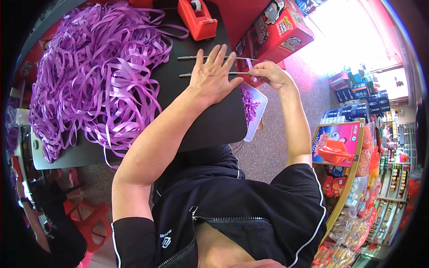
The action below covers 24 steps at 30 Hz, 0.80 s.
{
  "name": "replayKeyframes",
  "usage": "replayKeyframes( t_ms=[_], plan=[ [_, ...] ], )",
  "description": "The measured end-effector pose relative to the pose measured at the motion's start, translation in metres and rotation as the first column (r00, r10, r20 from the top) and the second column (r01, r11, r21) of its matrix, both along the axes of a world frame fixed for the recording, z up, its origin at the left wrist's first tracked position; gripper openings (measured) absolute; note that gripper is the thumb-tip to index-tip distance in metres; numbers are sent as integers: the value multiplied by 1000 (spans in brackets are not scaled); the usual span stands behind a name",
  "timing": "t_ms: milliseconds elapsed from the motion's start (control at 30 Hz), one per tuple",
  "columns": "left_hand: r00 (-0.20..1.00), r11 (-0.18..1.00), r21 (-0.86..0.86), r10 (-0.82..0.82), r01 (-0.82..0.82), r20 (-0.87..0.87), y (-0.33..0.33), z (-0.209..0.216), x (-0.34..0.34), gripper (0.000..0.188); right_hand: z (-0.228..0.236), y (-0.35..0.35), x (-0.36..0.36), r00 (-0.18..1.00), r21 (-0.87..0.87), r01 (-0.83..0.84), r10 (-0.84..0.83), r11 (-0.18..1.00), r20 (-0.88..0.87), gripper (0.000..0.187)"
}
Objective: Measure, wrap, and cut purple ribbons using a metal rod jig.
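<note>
Two thin metal rods (185, 75) lie side by side across the black table, their right ends sticking out past its edge. My left hand (211, 77) rests flat over both rods, palm down with fingers stretched out. Beyond the table edge, my right hand (270, 75) pinches a purple ribbon (249, 64) at the rods' right ends. The ribbon spans from one rod to the other; how it passes around them is too small to tell. A large tangled heap of purple ribbon (103, 76) covers the left part of the table.
A red tape dispenser (199, 22) stands at the table's far edge. Below the right edge, a white bin (257, 120) holds purple ribbon pieces. A red box (286, 33) stands at the far right, and packed shop shelves (393, 187) line the right. Another person (58, 228) is at lower left.
</note>
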<state>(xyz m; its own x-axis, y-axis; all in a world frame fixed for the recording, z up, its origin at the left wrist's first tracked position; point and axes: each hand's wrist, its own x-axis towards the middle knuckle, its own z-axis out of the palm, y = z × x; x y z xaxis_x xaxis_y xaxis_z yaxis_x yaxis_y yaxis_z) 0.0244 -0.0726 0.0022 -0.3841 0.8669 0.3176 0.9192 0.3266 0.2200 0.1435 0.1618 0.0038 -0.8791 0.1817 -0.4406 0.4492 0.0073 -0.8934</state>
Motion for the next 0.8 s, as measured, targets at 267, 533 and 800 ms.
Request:
replayKeyframes(
  t_ms=[267,533,800],
  plan=[
    [1000,999,34,4,-4,-26,1,-4,0,70,36,12,-11,999,563,-34,50,826,-12,30],
    [999,999,37,10,-8,-52,0,-4,-2,70,9,9,-43,994,148,-23,38,989,-101,24],
    [998,999,33,13,-12,-55,1,-5,-1,69,10,4,-27,981,63,163,-155,985,-116,27]
  ],
)
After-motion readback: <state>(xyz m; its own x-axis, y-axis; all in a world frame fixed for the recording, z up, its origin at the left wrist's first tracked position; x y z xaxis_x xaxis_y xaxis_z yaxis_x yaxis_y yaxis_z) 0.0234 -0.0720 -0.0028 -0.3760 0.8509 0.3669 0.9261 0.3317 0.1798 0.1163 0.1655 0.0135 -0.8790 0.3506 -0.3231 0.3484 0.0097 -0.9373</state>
